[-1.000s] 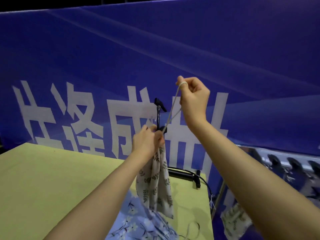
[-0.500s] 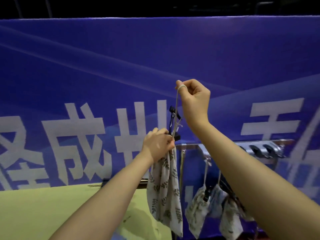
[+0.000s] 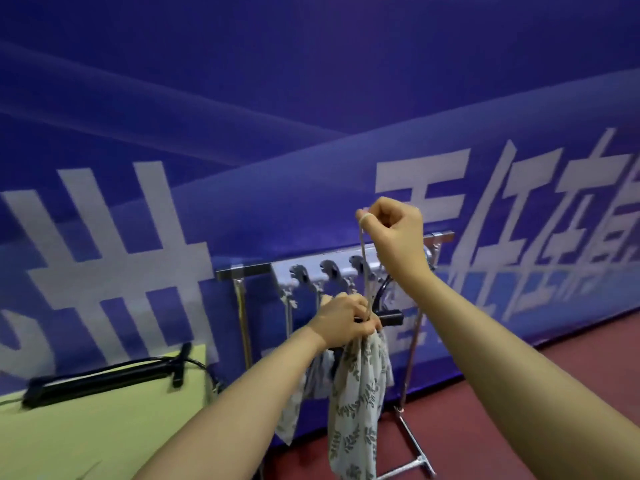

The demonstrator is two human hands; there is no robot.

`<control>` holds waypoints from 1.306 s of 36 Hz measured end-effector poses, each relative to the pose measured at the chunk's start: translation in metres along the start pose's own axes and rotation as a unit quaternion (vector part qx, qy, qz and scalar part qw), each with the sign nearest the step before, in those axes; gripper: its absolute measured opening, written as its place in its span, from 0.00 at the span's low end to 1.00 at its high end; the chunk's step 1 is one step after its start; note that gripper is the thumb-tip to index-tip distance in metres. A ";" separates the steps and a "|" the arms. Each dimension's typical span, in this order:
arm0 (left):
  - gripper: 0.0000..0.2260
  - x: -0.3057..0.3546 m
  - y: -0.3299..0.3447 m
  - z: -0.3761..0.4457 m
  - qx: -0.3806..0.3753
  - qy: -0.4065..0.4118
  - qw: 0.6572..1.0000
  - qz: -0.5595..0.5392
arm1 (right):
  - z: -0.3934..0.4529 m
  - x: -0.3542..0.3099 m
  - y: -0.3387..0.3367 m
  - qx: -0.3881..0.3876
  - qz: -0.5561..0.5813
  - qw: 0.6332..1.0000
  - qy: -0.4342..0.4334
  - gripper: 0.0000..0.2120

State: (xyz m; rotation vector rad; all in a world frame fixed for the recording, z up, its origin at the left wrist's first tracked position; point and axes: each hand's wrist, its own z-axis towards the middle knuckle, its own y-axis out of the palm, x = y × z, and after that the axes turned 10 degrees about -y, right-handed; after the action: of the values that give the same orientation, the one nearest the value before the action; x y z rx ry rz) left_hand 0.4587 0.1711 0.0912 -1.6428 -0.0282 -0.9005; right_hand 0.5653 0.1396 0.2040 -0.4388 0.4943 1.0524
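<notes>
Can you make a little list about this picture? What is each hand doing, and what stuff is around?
Left hand: grips the top of the leaf-print bag
Right hand: held higher, with the cord looped over a finger
Cord: runs from the right hand down to the bag's top
Behind: metal rack with hooks, more bags hanging on it
Left side: green table
Floor: red

Pouch neck hidden in left hand, rack hooks blurred, banner lettering cropped

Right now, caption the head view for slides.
Left hand grips leaf-print pouch; right hand holds its drawstring up beside a rack.
</notes>
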 end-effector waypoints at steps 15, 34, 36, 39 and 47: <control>0.17 0.082 0.119 0.123 -0.168 -0.042 0.984 -0.045 | -0.023 0.142 -0.140 -0.086 -0.121 0.980 0.130 0.19; 0.13 0.091 0.147 0.169 -0.012 -0.237 0.908 -0.345 | -0.035 0.239 -0.181 -0.251 -0.323 0.890 0.200 0.14; 0.13 0.088 0.147 0.170 -0.010 -0.243 0.907 -0.344 | -0.034 0.247 -0.177 -0.280 -0.336 0.878 0.194 0.08; 0.12 0.084 0.144 0.175 -0.006 -0.254 0.900 -0.354 | -0.031 0.256 -0.171 -0.305 -0.292 0.880 0.218 0.06; 0.10 0.067 0.129 0.195 0.087 -0.294 0.894 -0.327 | -0.019 0.282 -0.145 -0.268 -0.139 0.917 0.262 0.09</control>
State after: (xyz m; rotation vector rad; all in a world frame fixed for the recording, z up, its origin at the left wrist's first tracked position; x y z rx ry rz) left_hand 0.6713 0.2678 0.0224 -1.6983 -1.1061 -0.8148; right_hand 0.8064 0.2660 0.0407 -1.2660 0.5899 0.7744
